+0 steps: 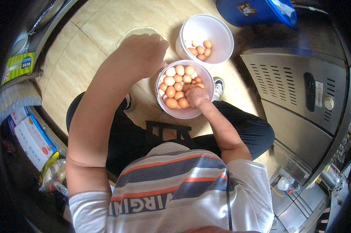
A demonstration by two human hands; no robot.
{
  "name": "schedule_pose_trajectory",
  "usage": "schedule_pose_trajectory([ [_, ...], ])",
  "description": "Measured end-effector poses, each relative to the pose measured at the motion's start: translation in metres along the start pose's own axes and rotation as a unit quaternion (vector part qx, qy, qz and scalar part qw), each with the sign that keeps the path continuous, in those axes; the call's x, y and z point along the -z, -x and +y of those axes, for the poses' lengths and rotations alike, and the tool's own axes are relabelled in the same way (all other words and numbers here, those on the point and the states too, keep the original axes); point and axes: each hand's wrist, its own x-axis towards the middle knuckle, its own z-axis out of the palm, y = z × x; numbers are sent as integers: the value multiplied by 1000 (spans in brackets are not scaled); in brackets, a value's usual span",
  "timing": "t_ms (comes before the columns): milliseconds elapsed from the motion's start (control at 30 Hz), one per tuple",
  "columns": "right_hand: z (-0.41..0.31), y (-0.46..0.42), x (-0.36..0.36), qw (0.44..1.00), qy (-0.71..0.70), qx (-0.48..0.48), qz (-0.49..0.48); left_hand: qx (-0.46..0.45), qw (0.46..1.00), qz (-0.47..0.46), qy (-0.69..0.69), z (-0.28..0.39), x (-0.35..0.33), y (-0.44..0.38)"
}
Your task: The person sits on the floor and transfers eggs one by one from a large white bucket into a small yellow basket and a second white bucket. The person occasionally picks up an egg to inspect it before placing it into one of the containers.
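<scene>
A white plastic bucket full of brown eggs stands on the floor between my feet. My right hand is inside it at the right, its fingers on an egg; whether they grip it is hard to tell. My left hand is back up at the bucket's upper left, over a pale ribbed basket that it mostly covers. One fingertip shows by the bucket's rim; the rest of the fingers are hidden. Behind, a second white bucket holds several eggs at its bottom.
A blue bin stands at the top right. Along the right is a steel appliance with vents and a knob. Cartons and plastic bags lie on the left. A dark stool frame shows between my legs.
</scene>
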Motion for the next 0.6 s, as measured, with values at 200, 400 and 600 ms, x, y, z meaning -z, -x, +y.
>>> schedule_pose_trajectory([
  [200,-8,16,12,995,-66,-22,69,8,1000,-7,-2,2,4,1],
  [400,11,-4,5,990,-113,-41,74,8,1000,-2,-22,5,1,-3],
  [600,25,-13,11,972,-212,-5,101,0,1000,-1,-27,3,-3,-4],
])
